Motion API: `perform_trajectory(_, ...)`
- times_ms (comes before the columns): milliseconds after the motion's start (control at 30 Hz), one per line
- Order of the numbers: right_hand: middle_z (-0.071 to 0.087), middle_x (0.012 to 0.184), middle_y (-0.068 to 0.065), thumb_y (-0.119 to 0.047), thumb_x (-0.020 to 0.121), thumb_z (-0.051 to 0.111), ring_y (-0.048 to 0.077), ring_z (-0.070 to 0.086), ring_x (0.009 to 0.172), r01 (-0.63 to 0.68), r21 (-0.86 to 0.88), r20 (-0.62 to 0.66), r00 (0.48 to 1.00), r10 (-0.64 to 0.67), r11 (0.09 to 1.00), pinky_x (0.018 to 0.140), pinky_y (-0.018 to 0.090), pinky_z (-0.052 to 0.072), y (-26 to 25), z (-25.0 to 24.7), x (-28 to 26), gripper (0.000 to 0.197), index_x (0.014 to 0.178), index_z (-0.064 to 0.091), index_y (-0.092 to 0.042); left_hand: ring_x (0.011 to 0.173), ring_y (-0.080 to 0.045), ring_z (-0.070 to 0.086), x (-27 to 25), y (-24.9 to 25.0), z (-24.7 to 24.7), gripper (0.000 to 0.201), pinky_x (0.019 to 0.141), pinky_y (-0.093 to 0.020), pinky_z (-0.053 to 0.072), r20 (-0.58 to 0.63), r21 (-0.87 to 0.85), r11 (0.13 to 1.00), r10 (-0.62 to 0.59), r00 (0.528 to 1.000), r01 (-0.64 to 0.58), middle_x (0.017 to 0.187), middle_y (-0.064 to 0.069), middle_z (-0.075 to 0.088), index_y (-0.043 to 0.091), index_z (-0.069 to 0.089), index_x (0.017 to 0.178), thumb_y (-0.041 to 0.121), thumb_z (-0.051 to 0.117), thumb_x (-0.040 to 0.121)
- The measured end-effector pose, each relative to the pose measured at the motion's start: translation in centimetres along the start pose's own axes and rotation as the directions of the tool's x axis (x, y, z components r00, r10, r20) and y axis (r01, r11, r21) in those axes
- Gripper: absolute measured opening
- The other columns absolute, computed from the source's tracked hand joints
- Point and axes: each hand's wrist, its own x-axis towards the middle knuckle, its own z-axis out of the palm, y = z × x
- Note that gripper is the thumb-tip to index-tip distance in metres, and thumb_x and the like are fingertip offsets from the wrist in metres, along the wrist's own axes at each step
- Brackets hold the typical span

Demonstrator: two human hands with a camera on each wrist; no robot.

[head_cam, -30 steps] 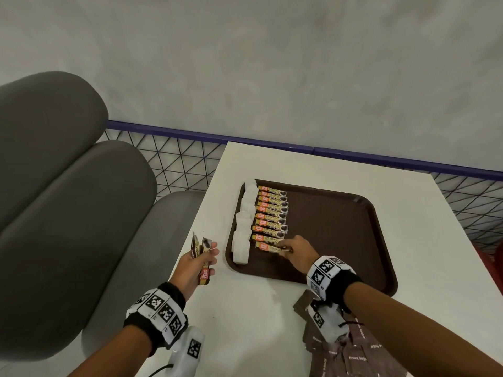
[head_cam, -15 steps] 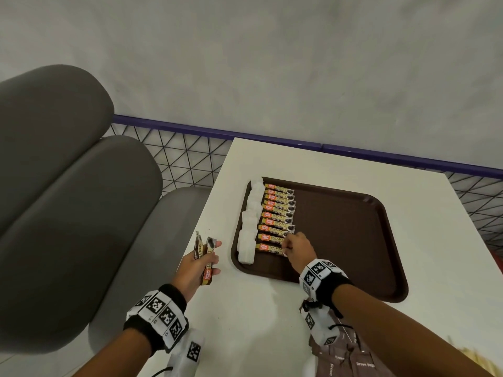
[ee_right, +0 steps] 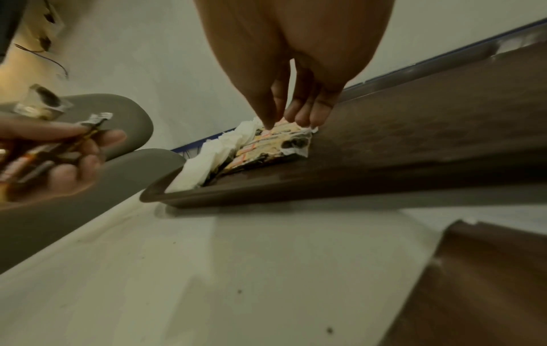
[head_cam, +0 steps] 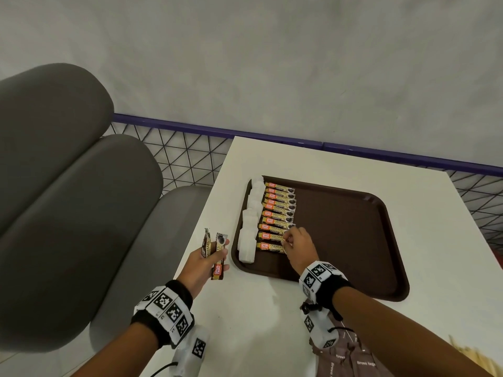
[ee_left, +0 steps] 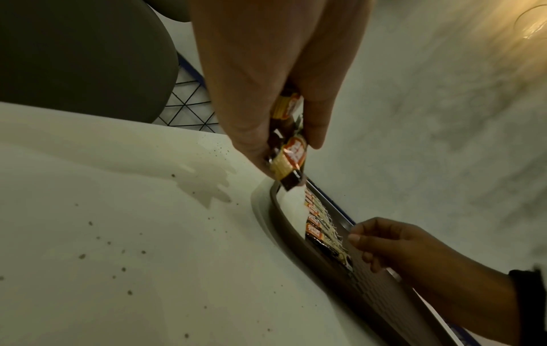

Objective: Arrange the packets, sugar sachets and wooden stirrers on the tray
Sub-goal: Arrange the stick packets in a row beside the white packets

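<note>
A brown tray point(head_cam: 348, 240) lies on the white table point(head_cam: 258, 308). Along its left side runs a column of white sachets point(head_cam: 251, 221), and beside them a neat row of several orange-and-gold coffee packets point(head_cam: 279, 210). My right hand point(head_cam: 288, 240) is at the near end of that row. Its thumb and fingers pinch the right end of a packet point(ee_right: 278, 138) that lies flat on the tray. My left hand point(head_cam: 211, 257) hovers just left of the tray and grips two more coffee packets point(head_cam: 216, 254), upright between thumb and fingers point(ee_left: 313, 131).
Brown sugar sachets point(head_cam: 351, 360) lie on the table under my right forearm, and pale wooden stirrers point(head_cam: 471, 355) show at the bottom right corner. A grey padded seat point(head_cam: 68, 213) stands left of the table. A wire fence with a purple rail point(head_cam: 272, 137) runs behind it.
My right hand has shifted slightly up the row from the nearest packet, its fingers still at the packet ends. My left hand has kept its two packets in the same place.
</note>
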Motion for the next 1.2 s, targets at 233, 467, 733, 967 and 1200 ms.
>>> perform_trajectory(233, 0.056, 0.083, -0.004, -0.016, 0.087, 0.059, 0.006, 0.05, 0.073, 0.126, 0.334, 0.208, 0.957, -0.204, 0.934, 0.069, 0.018, 0.039, -3.6, 0.2, -1.6, 0.007, 0.084, 0.054, -0.018, 0.078, -0.018, 0.061, 0.1, 0.4, 1.6, 0.012, 0.074, -0.027, 0.05, -0.019, 0.088, 0.99, 0.111, 0.994, -0.109, 0.079, 0.0, 0.067, 0.004, 0.065, 0.096, 0.0, 0.063, 0.084)
perform_trajectory(467, 0.047, 0.069, -0.007, -0.021, 0.082, 0.068, 0.008, 0.043, 0.063, 0.069, 0.479, 0.371, 0.888, -0.273, 0.875, 0.062, 0.023, 0.037, -6.6, 1.6, -3.7, 0.015, 0.081, 0.055, -0.014, 0.075, -0.023, 0.06, -0.5, 1.4, 3.2, 0.024, 0.076, -0.031, 0.048, 0.012, 0.114, 0.979, 0.167, 0.986, -0.167, 0.068, -0.003, 0.061, 0.014, 0.054, 0.065, 0.002, 0.069, 0.08)
perform_trajectory(733, 0.05, 0.072, -0.002, -0.024, 0.078, 0.072, 0.006, 0.045, 0.063, 0.017, 0.556, 0.388, 0.879, -0.277, 0.831, 0.064, 0.021, 0.036, -6.6, 1.1, -4.4, 0.021, 0.072, 0.052, -0.025, 0.068, -0.023, 0.051, -0.9, 1.8, 2.8, 0.032, 0.075, -0.037, 0.045, -0.057, 0.16, 0.967, 0.209, 0.976, -0.198, 0.065, -0.01, 0.052, 0.013, 0.05, 0.062, 0.022, 0.08, 0.07)
perform_trajectory(967, 0.051, 0.083, -0.007, -0.017, 0.093, 0.052, 0.004, 0.046, 0.073, 0.094, 0.601, 0.204, 0.942, -0.267, 0.794, 0.067, 0.016, 0.04, -6.5, -1.3, -3.9, 0.012, 0.103, 0.054, -0.023, 0.066, -0.022, 0.069, -1.1, 1.6, 3.5, 0.018, 0.065, -0.029, 0.052, -0.015, 0.182, 0.968, 0.179, 0.984, -0.173, 0.066, -0.005, 0.065, 0.014, 0.057, 0.07, 0.012, 0.072, 0.08)
perform_trajectory(1200, 0.061, 0.076, -0.006, -0.015, 0.086, 0.062, 0.013, 0.054, 0.079, 0.113, 0.618, 0.184, 0.941, -0.283, 0.778, 0.079, 0.031, 0.045, -6.6, -1.2, -3.0, 0.016, 0.076, 0.059, -0.028, 0.075, -0.021, 0.07, -1.2, 1.5, 3.9, 0.012, 0.063, -0.02, 0.052, 0.059, 0.264, 0.948, 0.168, 0.984, -0.177, 0.076, -0.008, 0.067, 0.008, 0.063, 0.084, 0.015, 0.072, 0.08)
